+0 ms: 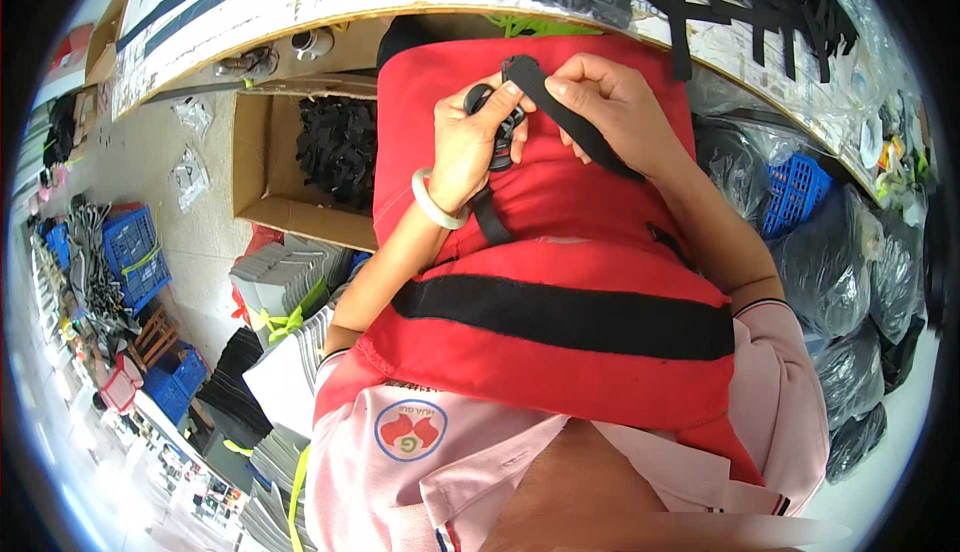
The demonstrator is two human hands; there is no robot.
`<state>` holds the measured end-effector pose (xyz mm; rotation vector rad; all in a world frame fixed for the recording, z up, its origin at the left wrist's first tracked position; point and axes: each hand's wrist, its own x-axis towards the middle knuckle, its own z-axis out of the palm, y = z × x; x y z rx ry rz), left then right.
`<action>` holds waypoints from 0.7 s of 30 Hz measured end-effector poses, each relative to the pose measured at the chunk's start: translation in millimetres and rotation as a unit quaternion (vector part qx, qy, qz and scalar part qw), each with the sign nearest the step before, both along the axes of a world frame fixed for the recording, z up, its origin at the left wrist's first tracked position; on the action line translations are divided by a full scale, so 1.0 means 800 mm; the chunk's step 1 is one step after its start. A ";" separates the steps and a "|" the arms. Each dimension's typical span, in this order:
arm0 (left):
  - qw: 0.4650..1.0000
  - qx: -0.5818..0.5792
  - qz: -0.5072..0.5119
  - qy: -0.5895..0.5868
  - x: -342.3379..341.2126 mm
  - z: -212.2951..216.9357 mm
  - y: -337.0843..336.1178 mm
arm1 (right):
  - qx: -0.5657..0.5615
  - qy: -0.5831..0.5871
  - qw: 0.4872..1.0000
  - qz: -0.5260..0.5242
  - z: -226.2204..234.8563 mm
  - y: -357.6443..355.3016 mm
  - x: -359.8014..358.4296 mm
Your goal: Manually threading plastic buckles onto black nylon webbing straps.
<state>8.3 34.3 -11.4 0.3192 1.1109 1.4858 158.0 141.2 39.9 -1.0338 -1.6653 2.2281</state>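
Observation:
Above my lap, covered by a red apron (590, 212), both hands work close together. My left hand (470, 137), with a pale bangle (432, 204) on its wrist, is closed around a black plastic buckle (500, 137). A black strap (575, 117) runs from the top of the buckle across to my right hand (615, 107). The right thumb and fingers pinch this strap, and its lower end hangs below the hand. A short black strap piece (490, 217) shows under my left hand, against the apron.
Ahead is a worn white table edge (190, 42) with black straps (750, 2) hanging over it. Left stands a cardboard box (265, 167) of black pieces, beside bundled grey sheets (285, 277). Black plastic bags (825, 262) and a blue basket (795, 195) crowd the right.

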 end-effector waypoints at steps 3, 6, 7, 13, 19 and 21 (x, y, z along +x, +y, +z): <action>1.000 0.017 0.008 0.023 0.000 0.000 -0.006 | -0.050 0.037 0.998 -0.031 -0.019 -0.009 -0.005; 0.998 0.043 0.031 0.039 -0.001 -0.005 -0.007 | -0.085 0.034 0.995 -0.038 -0.024 -0.015 -0.010; 0.998 0.042 0.034 0.039 -0.001 -0.006 -0.007 | -0.087 0.034 0.995 -0.035 -0.024 -0.016 -0.010; 0.993 0.064 0.060 0.081 0.004 -0.007 -0.005 | -0.170 0.054 0.981 -0.079 -0.022 -0.028 -0.011; 0.969 0.089 0.104 0.207 -0.002 -0.015 -0.003 | -0.174 0.134 0.966 -0.137 -0.024 -0.040 -0.022; 0.960 0.087 0.093 0.249 -0.005 -0.019 -0.006 | -0.152 0.142 0.969 -0.132 -0.027 -0.039 -0.023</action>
